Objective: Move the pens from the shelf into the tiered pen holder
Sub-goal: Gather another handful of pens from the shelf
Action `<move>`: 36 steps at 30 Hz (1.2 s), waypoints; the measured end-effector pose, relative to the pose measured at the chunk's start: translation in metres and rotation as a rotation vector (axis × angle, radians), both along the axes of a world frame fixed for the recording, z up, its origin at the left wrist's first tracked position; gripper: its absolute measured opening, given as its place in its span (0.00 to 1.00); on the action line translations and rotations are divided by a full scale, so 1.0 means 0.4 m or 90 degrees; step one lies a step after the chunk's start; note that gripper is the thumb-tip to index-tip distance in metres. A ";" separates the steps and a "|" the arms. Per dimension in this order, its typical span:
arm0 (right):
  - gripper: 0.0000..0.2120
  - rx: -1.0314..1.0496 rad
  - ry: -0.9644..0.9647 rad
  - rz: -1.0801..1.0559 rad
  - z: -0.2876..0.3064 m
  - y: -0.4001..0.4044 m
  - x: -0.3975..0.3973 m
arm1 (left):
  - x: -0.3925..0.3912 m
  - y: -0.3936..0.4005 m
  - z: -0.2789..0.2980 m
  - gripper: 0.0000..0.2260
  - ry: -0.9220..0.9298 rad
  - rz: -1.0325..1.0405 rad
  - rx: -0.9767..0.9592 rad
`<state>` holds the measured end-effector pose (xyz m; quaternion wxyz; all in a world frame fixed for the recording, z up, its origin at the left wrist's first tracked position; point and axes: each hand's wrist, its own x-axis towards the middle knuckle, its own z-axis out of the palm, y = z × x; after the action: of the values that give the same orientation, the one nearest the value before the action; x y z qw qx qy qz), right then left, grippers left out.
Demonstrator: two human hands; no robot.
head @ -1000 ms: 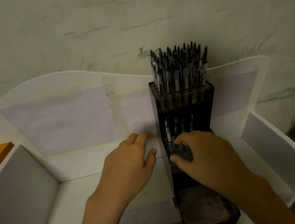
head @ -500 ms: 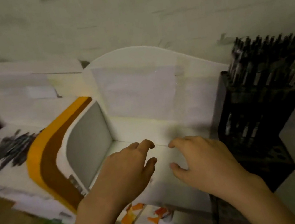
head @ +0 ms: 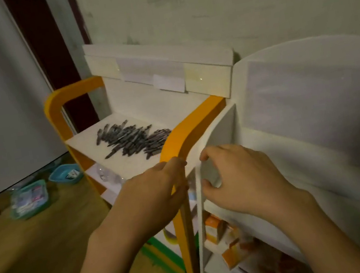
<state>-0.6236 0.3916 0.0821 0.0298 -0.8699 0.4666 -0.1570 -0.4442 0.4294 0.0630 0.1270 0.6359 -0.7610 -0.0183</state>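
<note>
An orange-edged white shelf unit (head: 188, 132) stands against the wall, and on its top board a loose heap of dark pens (head: 130, 139) lies flat, spread across the middle of the board. Just beside it on the right stands a taller white shelf unit (head: 232, 125), with orange and white boxes (head: 221, 232) on its lower levels. On the wooden floor (head: 27, 257) to the left sit 2 teal baskets (head: 30, 199), near each other and holding small items too blurred to tell.
</note>
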 end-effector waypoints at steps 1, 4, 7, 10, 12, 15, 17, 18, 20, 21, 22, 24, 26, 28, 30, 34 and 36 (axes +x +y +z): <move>0.17 -0.009 -0.003 0.004 -0.002 -0.010 0.054 | 0.052 -0.005 0.001 0.19 -0.008 0.006 -0.004; 0.18 -0.033 -0.001 0.009 -0.007 -0.048 0.217 | 0.216 -0.031 0.005 0.21 -0.018 0.029 -0.017; 0.20 -0.038 0.005 0.000 -0.014 -0.092 0.366 | 0.374 -0.062 0.011 0.22 -0.020 0.027 -0.020; 0.21 -0.032 -0.005 -0.016 -0.030 -0.142 0.487 | 0.503 -0.101 0.020 0.23 -0.014 0.010 -0.009; 0.20 -0.014 -0.006 -0.034 -0.048 -0.175 0.551 | 0.573 -0.136 0.020 0.24 -0.015 0.001 -0.004; 0.20 0.019 0.010 -0.062 -0.076 -0.225 0.620 | 0.654 -0.200 0.003 0.24 -0.015 -0.009 0.021; 0.22 0.039 0.016 -0.076 -0.094 -0.262 0.651 | 0.697 -0.254 -0.018 0.24 -0.015 -0.020 0.029; 0.22 0.045 0.017 -0.083 -0.102 -0.282 0.664 | 0.716 -0.283 -0.029 0.24 -0.013 -0.025 0.033; 0.23 0.051 0.017 -0.098 -0.122 -0.326 0.688 | 0.748 -0.347 -0.052 0.24 -0.008 -0.035 0.046; 0.23 0.055 0.019 -0.106 -0.133 -0.350 0.700 | 0.761 -0.379 -0.064 0.24 -0.008 -0.040 0.056; 0.23 0.062 0.021 -0.115 -0.147 -0.377 0.712 | 0.775 -0.413 -0.075 0.24 -0.010 -0.044 0.064; 0.22 0.079 0.023 -0.130 -0.175 -0.432 0.734 | 0.798 -0.479 -0.096 0.23 -0.018 -0.044 0.070; 0.22 0.093 0.016 -0.140 -0.205 -0.489 0.754 | 0.817 -0.545 -0.115 0.23 -0.018 -0.042 0.077; 0.22 0.110 0.004 -0.149 -0.228 -0.545 0.773 | 0.833 -0.613 -0.129 0.23 -0.016 -0.042 0.094; 0.22 0.132 -0.003 -0.162 -0.246 -0.595 0.793 | 0.849 -0.682 -0.147 0.23 -0.013 -0.045 0.111; 0.22 0.155 -0.001 -0.183 -0.279 -0.691 0.827 | 0.872 -0.800 -0.188 0.23 0.003 -0.051 0.136; 0.22 0.155 0.011 -0.193 -0.294 -0.732 0.837 | 0.881 -0.849 -0.217 0.23 -0.003 -0.048 0.162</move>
<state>-0.2886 0.0988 -0.0355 0.1073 -0.7810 0.6079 -0.0946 -0.0918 0.0898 -0.0239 0.0428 0.6176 -0.7764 -0.1182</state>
